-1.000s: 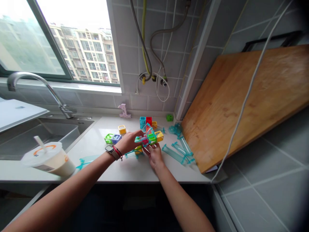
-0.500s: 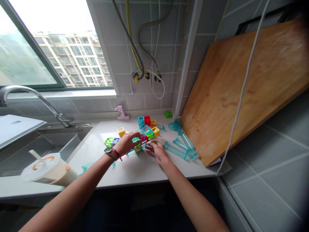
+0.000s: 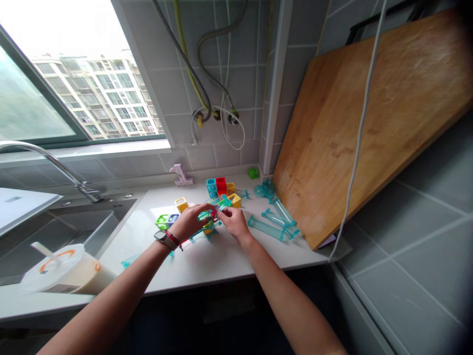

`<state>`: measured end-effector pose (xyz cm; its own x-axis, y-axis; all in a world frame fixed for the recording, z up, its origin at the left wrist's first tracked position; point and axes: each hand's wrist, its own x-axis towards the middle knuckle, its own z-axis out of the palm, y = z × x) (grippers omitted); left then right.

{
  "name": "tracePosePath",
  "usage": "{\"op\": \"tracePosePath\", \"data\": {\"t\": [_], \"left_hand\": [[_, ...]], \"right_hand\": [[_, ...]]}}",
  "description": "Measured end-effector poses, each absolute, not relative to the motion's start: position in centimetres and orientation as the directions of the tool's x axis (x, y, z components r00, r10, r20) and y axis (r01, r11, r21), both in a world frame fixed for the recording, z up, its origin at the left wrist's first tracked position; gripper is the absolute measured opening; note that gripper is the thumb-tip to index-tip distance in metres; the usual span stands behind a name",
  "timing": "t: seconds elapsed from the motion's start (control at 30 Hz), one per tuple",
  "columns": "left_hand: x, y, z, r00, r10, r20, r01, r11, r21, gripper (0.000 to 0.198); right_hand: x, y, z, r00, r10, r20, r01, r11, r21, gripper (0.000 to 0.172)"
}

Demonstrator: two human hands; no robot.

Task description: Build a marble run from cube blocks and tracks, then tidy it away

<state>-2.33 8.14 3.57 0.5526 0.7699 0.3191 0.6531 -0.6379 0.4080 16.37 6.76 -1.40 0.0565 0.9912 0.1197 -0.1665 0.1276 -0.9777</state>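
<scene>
My left hand, with a watch and red cord at its wrist, curls its fingers round a joined cluster of coloured toy blocks and clear teal track pieces. My right hand meets it from the other side, thumb and fingers pinched together at the cluster; what lies between them is hidden. Behind the hands stand joined blue and red cube blocks, with a yellow block nearer. Left of my left hand lie a green block and a loose yellow block.
Clear teal track pieces lie at the right. A green block and a pink stand-like piece are by the wall. A drink cup stands front left beside the sink. A large wooden board leans at right.
My right hand has moved up and in to the block cluster, and its spread fingers have closed to a pinch. My left hand stays at the cluster. The view has shifted slightly.
</scene>
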Motion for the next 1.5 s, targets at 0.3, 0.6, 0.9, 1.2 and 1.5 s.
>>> {"op": "tracePosePath", "data": {"t": [0.3,0.6,0.9,1.2,1.5], "left_hand": [[-2.5,8.4,3.3,0.515,0.769,0.378,0.569,-0.637,0.52,0.055],[-2.7,8.4,3.6,0.502,0.784,0.364,0.554,-0.615,0.561,0.051],[-2.5,8.4,3.9,0.492,0.782,0.384,0.537,-0.619,0.573,0.044],[-2.6,8.6,3.7,0.484,0.787,0.383,0.539,-0.613,0.578,0.044],[-2.8,8.7,3.8,0.502,0.777,0.38,0.53,-0.623,0.575,0.043]], "right_hand": [[17.5,5.2,-3.9,0.331,0.942,-0.057,-0.325,0.057,-0.944,0.03],[16.6,5.3,-5.0,0.339,0.937,-0.089,-0.439,0.074,-0.895,0.032],[15.6,5.0,-4.2,0.306,0.947,0.099,-0.234,0.176,-0.956,0.036],[15.8,4.7,-4.1,0.299,0.941,0.16,-0.09,0.195,-0.977,0.036],[15.4,5.0,-4.0,0.293,0.947,0.135,-0.106,0.173,-0.979,0.04]]}}
